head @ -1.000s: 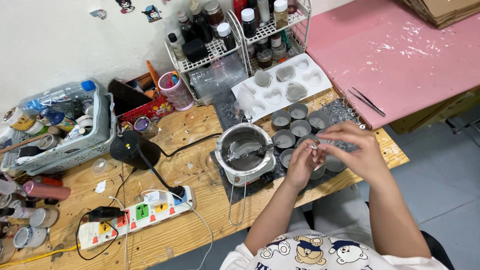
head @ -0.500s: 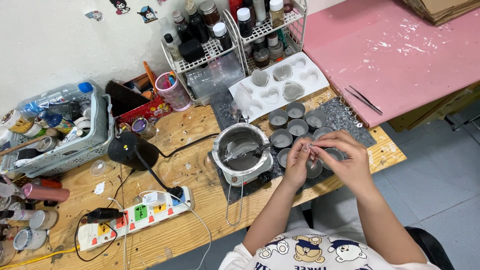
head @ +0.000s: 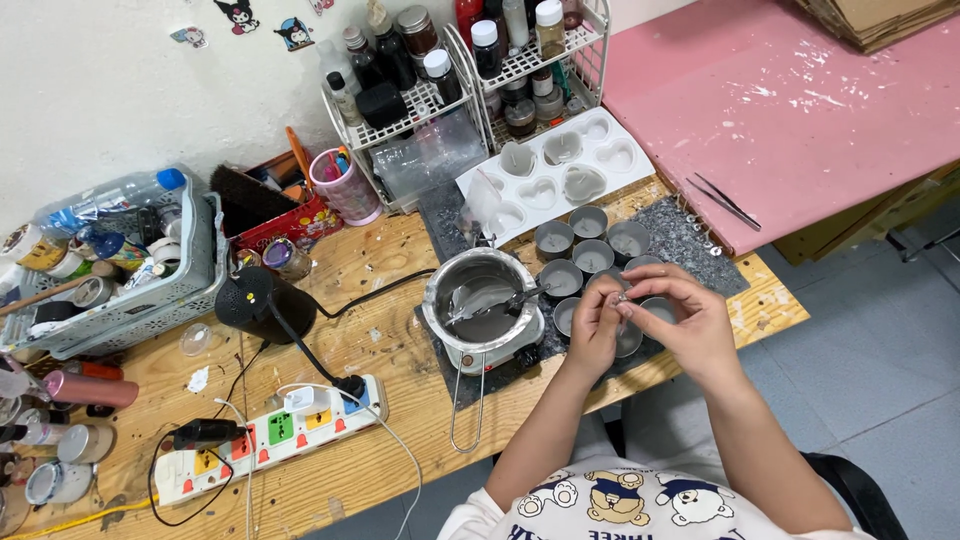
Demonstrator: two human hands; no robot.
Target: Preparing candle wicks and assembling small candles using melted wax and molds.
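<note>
My left hand (head: pixel 594 328) and my right hand (head: pixel 683 322) meet fingertip to fingertip at the front of the bench. Between them they pinch a tiny thin piece, probably a wick (head: pixel 621 297); it is too small to tell surely. Below the hands stand several small round tins (head: pixel 592 256) with grey filling, on a dark grey mat (head: pixel 690 236). My hands hide part of the nearest tins. Left of my left hand sits a metal melting pot (head: pixel 478 300) with a spoon across it, on a small heater.
A white heart-shaped mould tray (head: pixel 605 160) lies behind the tins. A wire rack of bottles (head: pixel 440 70), a pink cup (head: pixel 345 187), a grey basket (head: pixel 130 300), a black lamp base (head: pixel 262 302) and a power strip (head: pixel 270 440) fill the left. Tweezers (head: pixel 725 200) lie on the pink board (head: pixel 800 110).
My hands have stayed together over the tins, with only the fingers working on the small piece. The view has shifted slightly.
</note>
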